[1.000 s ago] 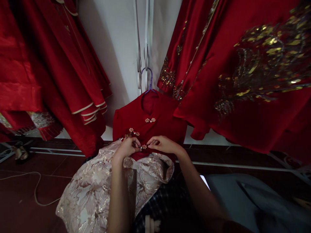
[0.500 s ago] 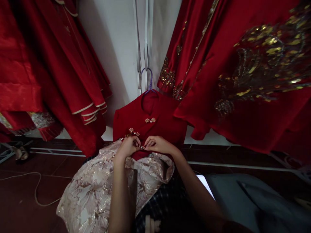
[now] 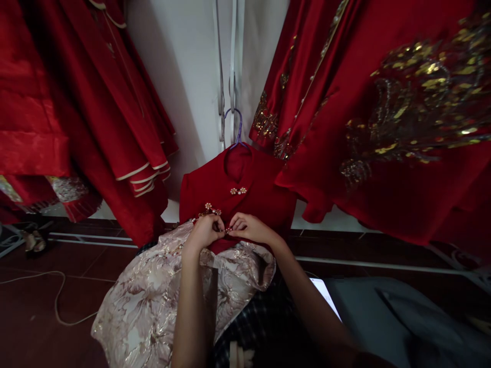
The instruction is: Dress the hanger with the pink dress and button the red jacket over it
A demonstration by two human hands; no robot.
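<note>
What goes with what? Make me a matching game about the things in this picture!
Things:
1. hanger hook
2. small dress
3. flowered skirt
4. pearl clasp

Colour or place:
A. pale gold
B. pinched between the left hand and the right hand
C. purple
D. red

Pairs: 1-C, 2-D, 3-A, 4-B

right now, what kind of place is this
Probably a bridal-wear or tailoring shop. On the left hang red gowns, on the right a gold-sequinned red gown, and a small red dress hangs from a purple hanger between them, where the left hand and right hand pinch its pearl clasp.
</note>
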